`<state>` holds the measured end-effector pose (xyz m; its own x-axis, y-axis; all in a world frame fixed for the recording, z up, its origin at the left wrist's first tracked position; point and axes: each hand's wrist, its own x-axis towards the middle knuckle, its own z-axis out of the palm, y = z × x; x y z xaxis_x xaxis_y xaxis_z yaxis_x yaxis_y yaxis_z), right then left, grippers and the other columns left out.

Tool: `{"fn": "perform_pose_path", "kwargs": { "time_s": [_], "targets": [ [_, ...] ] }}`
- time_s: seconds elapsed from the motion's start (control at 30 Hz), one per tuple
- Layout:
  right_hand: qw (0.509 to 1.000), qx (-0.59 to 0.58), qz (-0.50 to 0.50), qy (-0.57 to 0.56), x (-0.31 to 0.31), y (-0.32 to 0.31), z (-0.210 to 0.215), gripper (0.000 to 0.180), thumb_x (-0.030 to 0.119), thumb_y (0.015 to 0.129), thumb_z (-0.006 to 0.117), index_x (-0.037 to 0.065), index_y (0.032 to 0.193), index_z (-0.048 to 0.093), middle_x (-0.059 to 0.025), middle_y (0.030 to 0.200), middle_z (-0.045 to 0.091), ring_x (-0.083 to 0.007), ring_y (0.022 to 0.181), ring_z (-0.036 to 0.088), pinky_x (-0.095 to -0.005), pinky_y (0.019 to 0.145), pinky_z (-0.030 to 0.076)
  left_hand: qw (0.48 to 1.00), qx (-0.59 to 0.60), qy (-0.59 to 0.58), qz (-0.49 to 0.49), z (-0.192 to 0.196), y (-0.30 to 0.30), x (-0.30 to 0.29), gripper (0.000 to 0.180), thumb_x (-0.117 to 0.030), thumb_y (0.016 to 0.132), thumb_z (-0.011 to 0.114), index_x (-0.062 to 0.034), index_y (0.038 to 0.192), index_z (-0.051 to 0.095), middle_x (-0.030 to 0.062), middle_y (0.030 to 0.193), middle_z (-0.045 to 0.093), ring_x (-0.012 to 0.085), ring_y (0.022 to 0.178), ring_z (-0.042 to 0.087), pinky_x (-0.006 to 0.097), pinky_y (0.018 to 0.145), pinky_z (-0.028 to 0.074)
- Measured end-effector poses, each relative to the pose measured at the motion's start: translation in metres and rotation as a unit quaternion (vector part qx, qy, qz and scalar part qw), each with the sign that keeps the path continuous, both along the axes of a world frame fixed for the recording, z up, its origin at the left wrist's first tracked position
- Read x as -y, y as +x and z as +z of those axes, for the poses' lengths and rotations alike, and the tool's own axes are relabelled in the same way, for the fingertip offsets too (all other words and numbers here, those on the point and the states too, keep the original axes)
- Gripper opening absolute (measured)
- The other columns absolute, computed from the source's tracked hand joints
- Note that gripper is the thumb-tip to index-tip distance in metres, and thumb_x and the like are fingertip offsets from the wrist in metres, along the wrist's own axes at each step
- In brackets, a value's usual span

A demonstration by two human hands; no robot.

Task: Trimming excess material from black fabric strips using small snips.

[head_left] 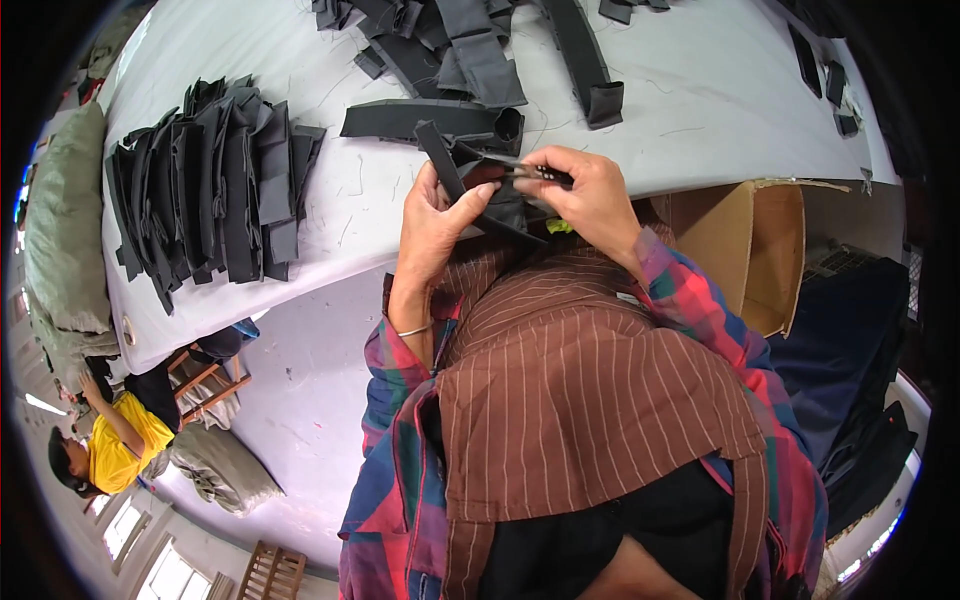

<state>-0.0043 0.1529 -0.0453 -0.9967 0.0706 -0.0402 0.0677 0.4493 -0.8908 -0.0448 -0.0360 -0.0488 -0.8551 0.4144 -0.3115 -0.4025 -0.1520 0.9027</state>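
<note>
At the table's near edge my left hand is closed on a folded dark grey fabric strip, its thumb pressed on top. One narrow end of the strip sticks up past the fingers, and the rest hangs toward my apron. My right hand grips small black-handled thread snips, their tips pointing left at the fabric beside my left thumb. Whether the blades touch the cloth I cannot tell. Just beyond my hands lies another dark strip with a rolled end.
A row of stacked grey strips stands on the white table at left; a loose heap lies at the far side. A cardboard box sits right, below table height. Sacks and a person in yellow are left.
</note>
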Motion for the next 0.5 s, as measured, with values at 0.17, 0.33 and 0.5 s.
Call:
{"fn": "perform_pose_path", "kwargs": {
  "time_s": [0.17, 0.33, 0.5],
  "targets": [
    [0.992, -0.077, 0.043, 0.089, -0.004, 0.009, -0.011, 0.012, 0.009, 0.072, 0.065, 0.007, 0.084, 0.064, -0.0091, 0.076, 0.063, -0.0300, 0.069, 0.060, -0.0369, 0.059, 0.044, 1.000, -0.002, -0.006, -0.020, 0.002, -0.003, 0.000, 0.041, -0.006, 0.083, 0.065, 0.0035, 0.119, 0.048, 0.0107, 0.108, 0.063, 0.0145, 0.096, 0.061, 0.028, 0.088, 0.047],
    [0.976, -0.159, 0.068, 0.134, 0.006, 0.003, -0.010, 0.020, -0.004, 0.067, 0.055, 0.005, 0.084, 0.055, -0.0097, 0.076, 0.057, -0.0315, 0.068, 0.053, -0.0379, 0.062, 0.037, 1.000, -0.001, -0.011, -0.005, -0.002, 0.001, 0.003, 0.042, -0.010, 0.084, 0.064, 0.0006, 0.121, 0.050, 0.0083, 0.102, 0.066, 0.0125, 0.092, 0.061, 0.024, 0.078, 0.046],
    [0.973, -0.194, 0.043, 0.116, 0.017, -0.003, -0.017, 0.022, -0.004, 0.066, 0.055, 0.005, 0.085, 0.055, -0.0100, 0.076, 0.056, -0.0321, 0.068, 0.053, -0.0384, 0.061, 0.038, 1.000, -0.001, -0.019, -0.003, -0.002, 0.001, 0.002, 0.041, -0.003, 0.080, 0.065, 0.0019, 0.118, 0.049, 0.0066, 0.105, 0.061, 0.0106, 0.092, 0.059, 0.024, 0.082, 0.047]
  ]
}}
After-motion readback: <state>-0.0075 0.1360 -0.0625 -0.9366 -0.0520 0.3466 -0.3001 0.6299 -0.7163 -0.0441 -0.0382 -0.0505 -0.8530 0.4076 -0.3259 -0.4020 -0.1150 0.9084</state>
